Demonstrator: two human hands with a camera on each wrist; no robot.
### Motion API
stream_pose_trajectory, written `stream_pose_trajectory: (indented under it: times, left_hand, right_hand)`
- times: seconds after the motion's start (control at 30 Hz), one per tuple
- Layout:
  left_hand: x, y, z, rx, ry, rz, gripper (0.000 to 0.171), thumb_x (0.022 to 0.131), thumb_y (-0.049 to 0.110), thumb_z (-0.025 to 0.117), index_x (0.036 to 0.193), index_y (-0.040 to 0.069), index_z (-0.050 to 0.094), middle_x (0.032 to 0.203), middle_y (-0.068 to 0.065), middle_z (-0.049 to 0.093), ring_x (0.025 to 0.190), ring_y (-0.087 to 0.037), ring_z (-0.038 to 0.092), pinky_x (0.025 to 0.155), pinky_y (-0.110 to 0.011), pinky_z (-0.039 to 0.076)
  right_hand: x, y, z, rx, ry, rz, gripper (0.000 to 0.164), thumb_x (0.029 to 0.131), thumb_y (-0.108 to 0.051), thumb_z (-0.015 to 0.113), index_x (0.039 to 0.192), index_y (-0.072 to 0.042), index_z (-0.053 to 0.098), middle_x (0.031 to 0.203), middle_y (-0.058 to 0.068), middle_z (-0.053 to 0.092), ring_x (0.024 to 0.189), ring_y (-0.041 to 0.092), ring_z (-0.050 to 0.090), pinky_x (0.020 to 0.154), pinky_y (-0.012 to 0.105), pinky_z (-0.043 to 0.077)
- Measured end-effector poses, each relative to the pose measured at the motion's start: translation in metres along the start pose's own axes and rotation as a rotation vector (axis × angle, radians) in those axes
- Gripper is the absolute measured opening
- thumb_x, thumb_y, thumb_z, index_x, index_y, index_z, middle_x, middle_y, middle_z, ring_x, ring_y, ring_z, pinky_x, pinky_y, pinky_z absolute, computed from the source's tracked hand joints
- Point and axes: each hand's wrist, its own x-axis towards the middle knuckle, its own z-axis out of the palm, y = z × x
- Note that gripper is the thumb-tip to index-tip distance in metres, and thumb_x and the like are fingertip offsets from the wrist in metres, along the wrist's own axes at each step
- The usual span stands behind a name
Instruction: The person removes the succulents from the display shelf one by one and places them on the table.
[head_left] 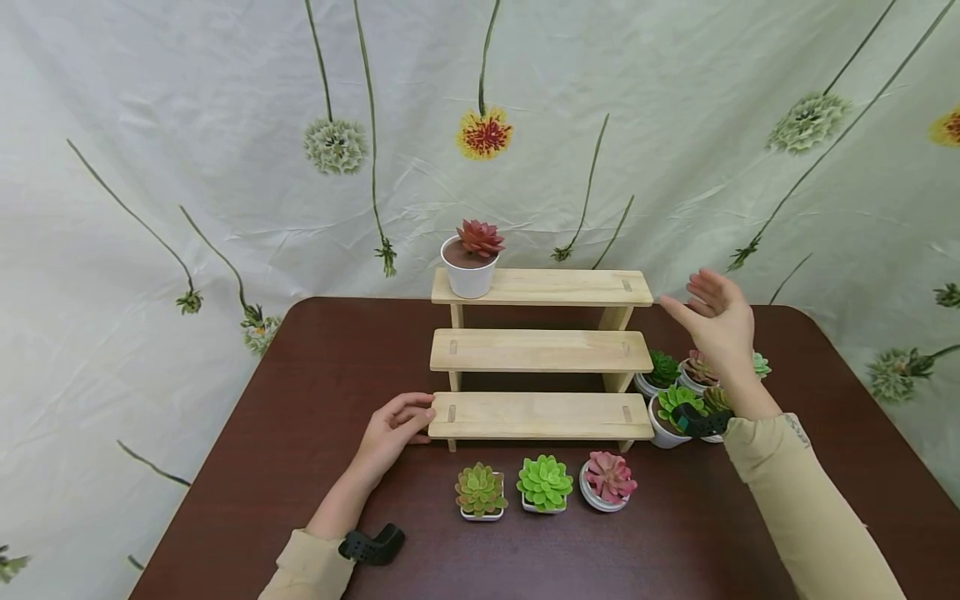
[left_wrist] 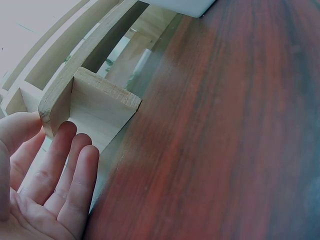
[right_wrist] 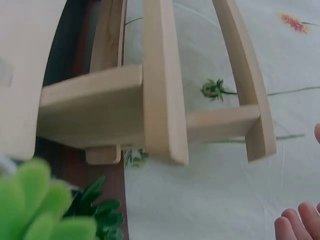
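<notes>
A pale wooden three-tier stand [head_left: 542, 352] stands on the table. My left hand [head_left: 395, 427] is at the left end of its lowest shelf. In the left wrist view, the thumb [left_wrist: 22, 131] meets the board's corner while other fingers [left_wrist: 82, 172] lie at its underside, pinching the end. My right hand [head_left: 716, 321] is raised beside the top shelf's right end, fingers spread from the thumb, holding nothing. On the top shelf's left end sits a white pot with a red succulent [head_left: 471, 271].
Before the stand are a reddish-green succulent [head_left: 481, 490], a bright green one [head_left: 545, 483] and a pink one [head_left: 607, 482]. Several potted succulents [head_left: 667, 412] cluster right of the stand, partly under my right forearm. A flower-print cloth [head_left: 225, 125] hangs behind the brown table [head_left: 337, 350].
</notes>
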Motion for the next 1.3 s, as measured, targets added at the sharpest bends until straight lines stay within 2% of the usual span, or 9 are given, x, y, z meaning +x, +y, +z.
stream_pose_trajectory:
  times: [0.13,0.17,0.2,0.33,0.47,0.77,1.0,1.2,1.3]
  left_hand:
    - [0.006,-0.012,-0.004,-0.01,0.011,-0.033,0.031,0.091,0.01,0.062,0.119,-0.001,0.058,0.097,-0.019,0.066,0.083,-0.013,0.064,0.07,-0.034,0.056]
    - [0.007,-0.014,-0.005,-0.009,0.012,-0.037,0.031,0.091,0.01,0.063,0.119,-0.001,0.058,0.097,-0.018,0.066,0.083,-0.013,0.064,0.07,-0.034,0.056]
    - [0.007,-0.016,-0.005,-0.009,0.014,-0.04,0.031,0.091,0.01,0.063,0.119,-0.001,0.058,0.097,-0.018,0.066,0.083,-0.013,0.064,0.07,-0.034,0.056]
    - [0.009,-0.018,-0.006,-0.01,0.015,-0.03,0.031,0.092,0.008,0.061,0.12,-0.003,0.057,0.098,-0.02,0.066,0.083,-0.013,0.064,0.07,-0.035,0.056]
    - [0.008,-0.018,-0.006,-0.017,0.015,-0.028,0.032,0.091,0.009,0.062,0.121,-0.002,0.056,0.098,-0.019,0.066,0.084,-0.013,0.064,0.07,-0.036,0.056]
    - [0.008,-0.02,-0.005,0.0,0.024,-0.003,0.035,0.09,0.019,0.066,0.118,0.0,0.058,0.096,-0.015,0.067,0.085,-0.016,0.064,0.069,-0.035,0.056]
    - [0.007,-0.02,-0.005,-0.007,0.036,-0.023,0.035,0.089,0.019,0.067,0.118,0.002,0.059,0.095,-0.013,0.068,0.084,-0.017,0.065,0.069,-0.035,0.056]
    - [0.006,-0.016,-0.003,-0.025,0.024,-0.049,0.032,0.091,0.011,0.063,0.12,0.0,0.057,0.098,-0.017,0.066,0.084,-0.016,0.064,0.07,-0.034,0.056]
    - [0.007,-0.019,-0.003,-0.022,0.023,-0.042,0.032,0.091,0.011,0.063,0.12,-0.001,0.057,0.098,-0.017,0.067,0.085,-0.016,0.064,0.07,-0.034,0.056]
  right_hand:
    - [-0.017,-0.052,0.015,0.06,-0.037,0.016,0.075,0.077,-0.029,0.078,0.14,-0.012,0.041,0.137,0.01,0.048,0.123,0.021,0.048,0.099,0.026,0.041]
    - [-0.018,-0.056,0.02,0.017,-0.029,0.005,0.076,0.077,-0.031,0.078,0.141,-0.013,0.04,0.137,0.01,0.047,0.123,0.022,0.047,0.099,0.026,0.041]
    - [-0.024,-0.073,0.024,0.006,-0.039,0.001,0.076,0.078,-0.032,0.077,0.141,-0.011,0.04,0.137,0.012,0.048,0.123,0.024,0.047,0.099,0.028,0.041]
    - [-0.038,-0.117,0.038,0.008,-0.108,-0.009,0.075,0.082,-0.028,0.074,0.142,-0.004,0.036,0.136,0.017,0.046,0.123,0.03,0.046,0.1,0.035,0.041]
    - [-0.04,-0.129,0.052,0.061,-0.173,-0.002,0.075,0.082,-0.021,0.074,0.143,-0.004,0.034,0.137,0.017,0.045,0.124,0.03,0.046,0.1,0.033,0.041]
    - [-0.038,-0.139,0.089,0.118,-0.307,-0.012,0.079,0.08,-0.027,0.077,0.142,-0.001,0.034,0.136,0.016,0.046,0.123,0.026,0.047,0.101,0.033,0.04]
    - [-0.041,-0.157,0.115,0.17,-0.403,0.024,0.078,0.079,-0.02,0.077,0.142,-0.003,0.035,0.138,0.017,0.044,0.125,0.027,0.046,0.102,0.032,0.039]
    - [-0.042,-0.165,0.135,0.189,-0.423,0.015,0.076,0.079,-0.016,0.077,0.141,0.0,0.035,0.137,0.019,0.044,0.124,0.026,0.046,0.102,0.031,0.039]
    - [-0.041,-0.164,0.143,0.184,-0.422,0.004,0.077,0.078,-0.018,0.078,0.14,0.0,0.036,0.136,0.018,0.045,0.123,0.025,0.047,0.101,0.029,0.04]
